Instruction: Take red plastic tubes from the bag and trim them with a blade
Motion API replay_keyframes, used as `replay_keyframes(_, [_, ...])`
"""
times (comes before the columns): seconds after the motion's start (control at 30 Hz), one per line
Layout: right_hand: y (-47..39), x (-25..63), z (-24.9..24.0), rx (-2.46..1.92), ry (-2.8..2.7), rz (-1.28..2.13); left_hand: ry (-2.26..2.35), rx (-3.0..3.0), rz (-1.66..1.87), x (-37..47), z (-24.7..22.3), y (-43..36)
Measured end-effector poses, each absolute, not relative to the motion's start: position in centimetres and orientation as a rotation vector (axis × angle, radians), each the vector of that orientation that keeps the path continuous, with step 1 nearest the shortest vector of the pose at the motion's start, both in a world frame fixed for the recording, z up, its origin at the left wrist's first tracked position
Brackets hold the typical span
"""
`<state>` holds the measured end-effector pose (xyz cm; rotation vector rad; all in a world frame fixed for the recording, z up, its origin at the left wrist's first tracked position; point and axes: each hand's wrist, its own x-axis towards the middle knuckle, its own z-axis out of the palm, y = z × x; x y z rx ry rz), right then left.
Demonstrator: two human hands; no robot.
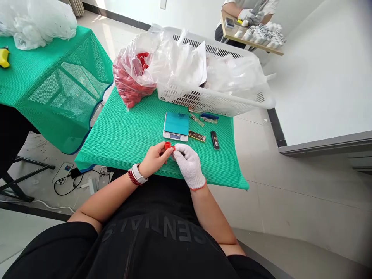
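Observation:
A small red plastic piece (167, 145) with a round open top is held at the table's near edge. My bare left hand (154, 158) has its fingers closed on it. On my right hand (188, 164) is a white knit glove, and its fingertips pinch the right side of the same red part. Just beyond my hands sits a scale (176, 124) with a blue plate and a lit display. A clear bag of red pieces (132, 87) stands at the table's back left.
Behind the scale, a white basket (247, 101) holds clear plastic bags. Blades or small packets (197, 119), a gold-edged stick (197, 135) and a black item (214, 140) lie on the green-covered table (130, 128). Another person's gloved hands (250, 16) work at a far table.

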<state>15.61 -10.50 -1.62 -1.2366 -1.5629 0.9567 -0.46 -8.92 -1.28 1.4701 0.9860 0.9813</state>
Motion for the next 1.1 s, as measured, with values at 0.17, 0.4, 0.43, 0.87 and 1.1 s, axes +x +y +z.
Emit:
replay_keyframes(0.17, [-10.41,15.49,-1.2,-1.267,-1.625,0.864,1.039,1.521,0.951,-0.44,-1.12,-9.04])
replay_keyframes(0.4, [-10.47,15.5,-1.37,-1.284,-1.574,0.821,1.016,1.505,0.978,-0.35,-1.73,-9.0])
replay_keyframes(0.43, [-10.49,15.49,-1.35,-1.293,-1.562,0.816,1.019,1.503,0.983,-0.34,-1.81,-8.99])
replay_keyframes(0.87, [-10.54,15.89,-1.17,-1.198,-1.624,0.876,1.098,1.537,0.959,-0.34,-1.21,-8.89])
replay_keyframes(1.1, [-10.45,15.66,-1.22,-1.254,-1.543,0.905,1.025,1.536,0.992,-0.35,-1.96,-8.81])
